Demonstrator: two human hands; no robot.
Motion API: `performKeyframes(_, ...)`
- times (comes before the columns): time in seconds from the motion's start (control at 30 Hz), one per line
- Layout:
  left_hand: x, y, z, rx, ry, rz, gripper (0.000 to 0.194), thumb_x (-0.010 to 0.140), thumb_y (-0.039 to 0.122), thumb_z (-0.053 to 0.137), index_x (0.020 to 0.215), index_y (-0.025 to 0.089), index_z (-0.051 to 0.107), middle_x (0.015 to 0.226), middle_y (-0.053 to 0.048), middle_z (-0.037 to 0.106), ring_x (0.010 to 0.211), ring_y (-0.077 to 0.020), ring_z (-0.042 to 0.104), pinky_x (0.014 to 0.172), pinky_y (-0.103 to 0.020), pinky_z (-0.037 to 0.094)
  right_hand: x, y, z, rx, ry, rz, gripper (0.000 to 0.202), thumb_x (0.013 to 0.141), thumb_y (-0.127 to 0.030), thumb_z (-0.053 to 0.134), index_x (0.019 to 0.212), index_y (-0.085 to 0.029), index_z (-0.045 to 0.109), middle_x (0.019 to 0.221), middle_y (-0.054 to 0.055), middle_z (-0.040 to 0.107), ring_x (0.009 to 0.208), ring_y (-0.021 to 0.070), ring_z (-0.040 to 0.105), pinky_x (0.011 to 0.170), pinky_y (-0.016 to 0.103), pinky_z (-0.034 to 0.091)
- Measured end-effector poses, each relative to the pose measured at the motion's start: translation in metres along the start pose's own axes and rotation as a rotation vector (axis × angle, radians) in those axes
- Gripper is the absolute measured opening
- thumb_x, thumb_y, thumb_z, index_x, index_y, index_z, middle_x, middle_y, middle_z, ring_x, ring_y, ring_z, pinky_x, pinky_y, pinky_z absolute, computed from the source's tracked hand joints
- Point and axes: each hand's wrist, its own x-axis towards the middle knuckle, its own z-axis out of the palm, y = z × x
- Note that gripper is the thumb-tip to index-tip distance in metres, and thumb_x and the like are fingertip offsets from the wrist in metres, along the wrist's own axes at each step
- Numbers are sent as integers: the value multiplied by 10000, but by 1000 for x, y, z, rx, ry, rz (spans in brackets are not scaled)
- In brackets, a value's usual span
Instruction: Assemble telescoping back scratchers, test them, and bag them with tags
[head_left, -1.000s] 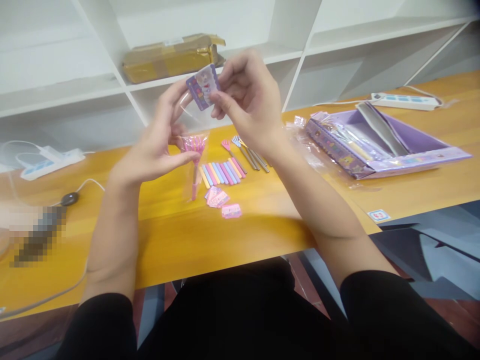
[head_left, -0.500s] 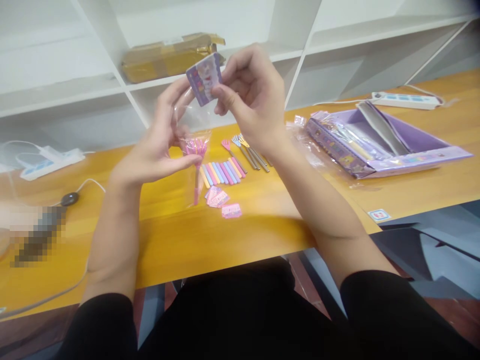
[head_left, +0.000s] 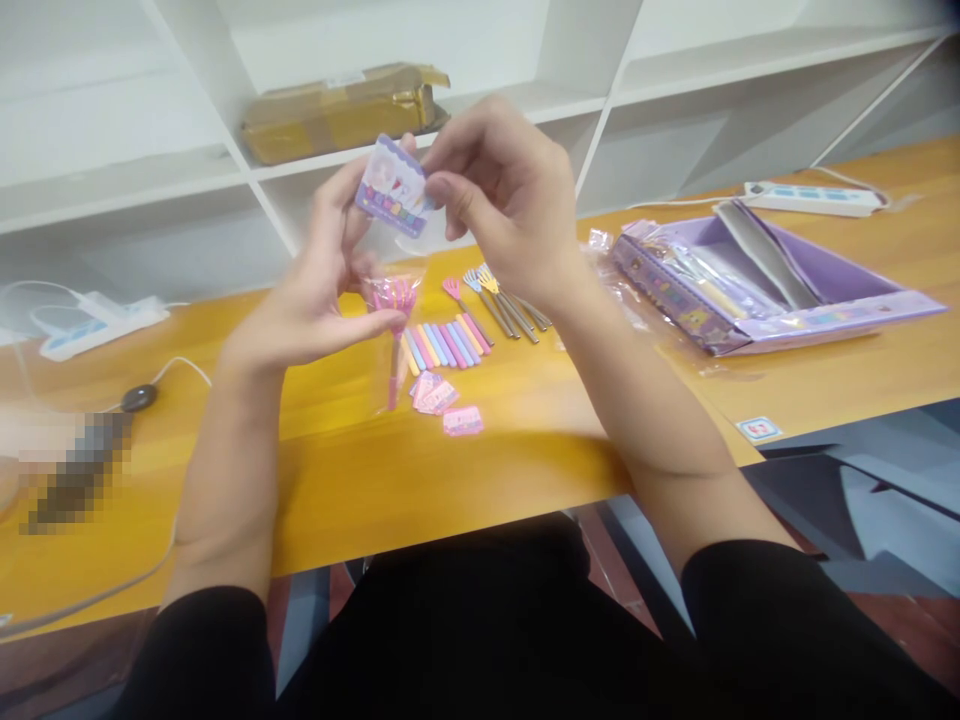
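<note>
Between the thumb and fingers of my right hand [head_left: 499, 190] is a small purple-and-white printed card [head_left: 394, 188], held above the table. My left hand [head_left: 322, 270] is closed on a clear plastic bag [head_left: 382, 375], its thumb pointing right. Inside that bag is a pink back scratcher [head_left: 394, 330] with a claw-shaped head, hanging upright. Behind the card, the left fingers are partly hidden. Just right of the bag lies a row of pastel sticks [head_left: 445, 343]. Several back scratchers with metal rods [head_left: 510, 310] lie beyond them, and small pink cards [head_left: 435, 394] lie nearer me.
A purple display box [head_left: 840, 325] with bagged items stands at the right, crumpled clear wrappers [head_left: 619, 285] beside it. Power strips [head_left: 814, 200] lie along the back. A taped brown package [head_left: 337, 120] rests on the white shelf. A black cable piece [head_left: 139, 398] is at left.
The card in my right hand has turned and moved slightly left and down, so its printed face shows more fully. My left hand with the bagged back scratcher has stayed almost still.
</note>
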Motion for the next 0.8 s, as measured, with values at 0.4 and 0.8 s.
performKeyframes(0.4, -1, 7, 1, 25, -25, -38, 1116, 959, 554, 929, 1836, 564, 238, 1949, -44, 315, 1819, -443, 290, 1051, -569, 759, 1, -19, -13, -364, -121, -148, 179, 1154, -349, 637, 1060, -311, 785, 1066, 35, 764, 865, 198, 708, 942, 383, 629)
performKeyframes(0.8, 1, 6, 2, 11, -8, -18, 1106, 942, 546, 931, 1823, 572, 262, 1978, 18, 248, 1857, -423, 169, 1125, -620, 733, -3, -27, -14, -473, -284, -122, 302, 1176, -501, 538, 1265, -335, 774, 1179, 71, 633, 1091, 252, 689, 990, 411, 657)
